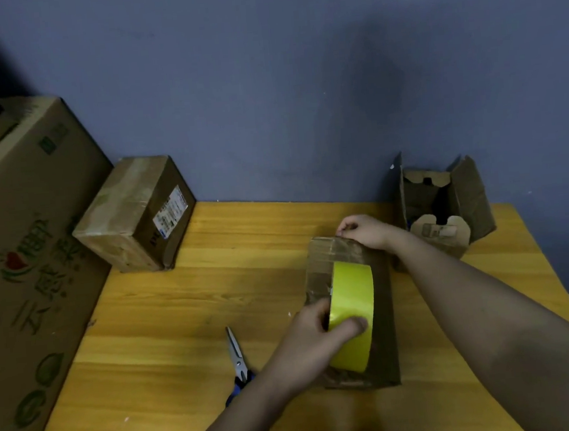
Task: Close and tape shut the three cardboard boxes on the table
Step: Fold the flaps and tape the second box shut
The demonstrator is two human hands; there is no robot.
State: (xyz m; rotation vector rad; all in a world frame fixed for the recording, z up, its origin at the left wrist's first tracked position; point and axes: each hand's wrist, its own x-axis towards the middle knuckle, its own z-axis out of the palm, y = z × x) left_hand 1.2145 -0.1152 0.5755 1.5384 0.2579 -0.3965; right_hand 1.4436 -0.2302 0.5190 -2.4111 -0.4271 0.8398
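Both forearms reach in from the bottom edge, the left from the lower middle, the right from the lower right corner. Left hand (313, 345) grips the yellow tape roll (352, 316), thumb across its outer face and fingers behind it, holding the roll on edge atop the middle box (382, 327). That box lies closed on the wooden surface (183, 327), its top crossed by old clear tape. Right hand (363, 231) is at the far end of the same box, fingertips pinched together at the far top edge (whether they hold the tape's end is too small to tell); its wrist bends down over the box top. Just right of that hand, at the back corner, stands an open box (460, 200), flaps up, a small cardboard insert (441, 234) leaning at its front. Scissors (237, 360) with blue handles lie flat on the surface left of the left wrist. Farther left, a closed labelled box (135, 214) sits against a large printed carton (23, 272).
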